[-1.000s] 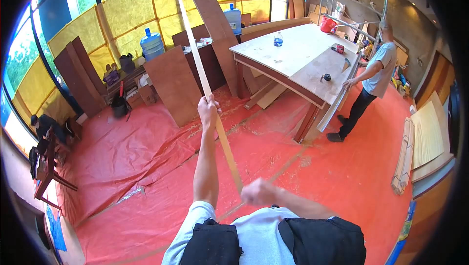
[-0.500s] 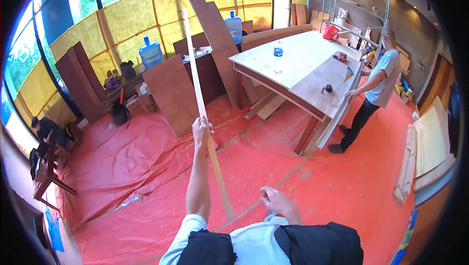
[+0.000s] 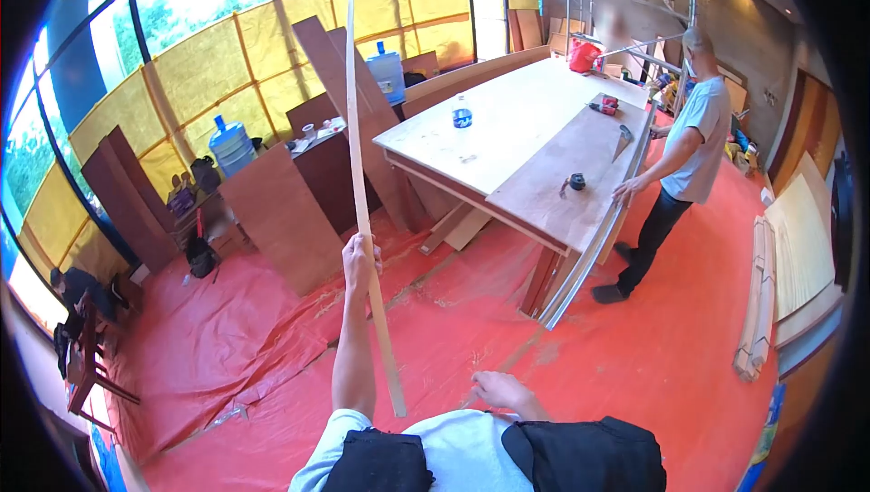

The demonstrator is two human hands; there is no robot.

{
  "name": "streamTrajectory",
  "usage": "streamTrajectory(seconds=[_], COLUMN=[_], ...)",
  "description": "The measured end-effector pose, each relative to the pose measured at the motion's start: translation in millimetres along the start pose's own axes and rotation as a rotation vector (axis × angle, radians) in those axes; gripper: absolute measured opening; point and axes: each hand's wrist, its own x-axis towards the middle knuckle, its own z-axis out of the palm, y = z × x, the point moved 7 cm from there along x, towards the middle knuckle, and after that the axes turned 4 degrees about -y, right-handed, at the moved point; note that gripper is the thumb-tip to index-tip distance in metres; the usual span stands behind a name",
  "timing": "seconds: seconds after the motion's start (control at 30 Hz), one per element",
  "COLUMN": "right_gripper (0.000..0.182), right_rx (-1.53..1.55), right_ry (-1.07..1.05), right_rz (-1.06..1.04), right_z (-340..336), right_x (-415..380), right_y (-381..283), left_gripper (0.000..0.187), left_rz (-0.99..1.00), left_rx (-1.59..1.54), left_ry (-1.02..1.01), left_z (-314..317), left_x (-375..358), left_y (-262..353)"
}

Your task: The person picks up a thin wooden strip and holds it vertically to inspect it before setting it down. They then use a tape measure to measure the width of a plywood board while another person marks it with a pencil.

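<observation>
My left hand (image 3: 360,261) is closed round a long, thin wooden strip (image 3: 360,175), gripping it below its middle. The strip stands nearly upright in front of me, its lower end close to the red floor covering. Low in the view, before my chest, my right hand (image 3: 500,392) holds nothing that I can see; its fingers are loosely bent and apart. To the right of the strip is a large work table (image 3: 426,143). On it are a water bottle (image 3: 462,113), a red drill (image 3: 604,104) and a small black tool (image 3: 576,181), perhaps a tape measure.
A co-worker (image 3: 702,139) stands at the table's right side, a hand on long metal strips (image 3: 594,256). Brown boards (image 3: 281,216) lean behind the strip. Stacked wood lengths (image 3: 755,297) lie at right. Another person (image 3: 82,288) sits far left. Red sheeting (image 3: 245,338) covers the floor.
The view has turned a little to the right, so the table has shifted left. My left hand still grips the wooden strip, which stands more upright. My right hand has moved slightly left and down.
</observation>
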Motion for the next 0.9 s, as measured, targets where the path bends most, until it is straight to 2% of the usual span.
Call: streamTrajectory(seconds=[0.07,0.2,0.3,0.33,0.47,0.63,0.67,0.73,0.8,0.83,0.9], right_gripper=[0.033,0.033,0.031,0.032,0.034,0.036,0.035,0.035,0.036,0.034,0.034], right_rx=[-0.010,0.013,0.125,0.132,0.203,0.209,0.215,0.222,0.218,0.205,0.355], right_ry=[0.008,-0.006,0.084,0.051,0.007,0.006,0.014,0.086,0.200,0.188,0.257], right_rz=[0.010,0.064,0.148,0.174,0.266,0.386,0.406,0.442,0.474,0.464,0.526], right_z=[-22.7,-36.6,-45.2,-40.1,-23.9,-60.5,-71.5,-90.1,-120.5,-132.0,-144.2], right_x=[-0.5,2.2,-6.0,-3.1,8.4,39.3,47.1,67.7,85.5,95.8,121.6], right_y=[22.2,69.6,88.4,96.0,123.6,133.6,135.4,137.0,131.2,126.3,127.1], left_gripper=[0.028,0.032,0.034,0.033,0.037,0.033,0.031,0.028,0.027,0.027,0.028], left_rz=[0.046,0.298,0.398,0.441,0.414,0.269,0.167,0.121,0.163,0.178,0.171], left_rx=[0.105,0.763,0.932,0.974,0.946,0.829,0.804,0.744,0.751,0.758,0.815], left_ry=[-0.033,0.118,0.145,0.147,0.083,0.024,-0.041,-0.081,-0.076,-0.070,-0.126], left_z=[32.3,82.1,117.4,127.0,155.6,176.9,181.5,194.0,203.7,203.6,204.3], left_x=[19.2,50.0,61.6,64.3,89.8,159.0,177.9,208.5,238.9,249.5,278.6], left_y=[-8.0,-27.0,-54.1,-65.1,-110.9,-173.3,-189.8,-206.5,-217.8,-225.8,-247.8])
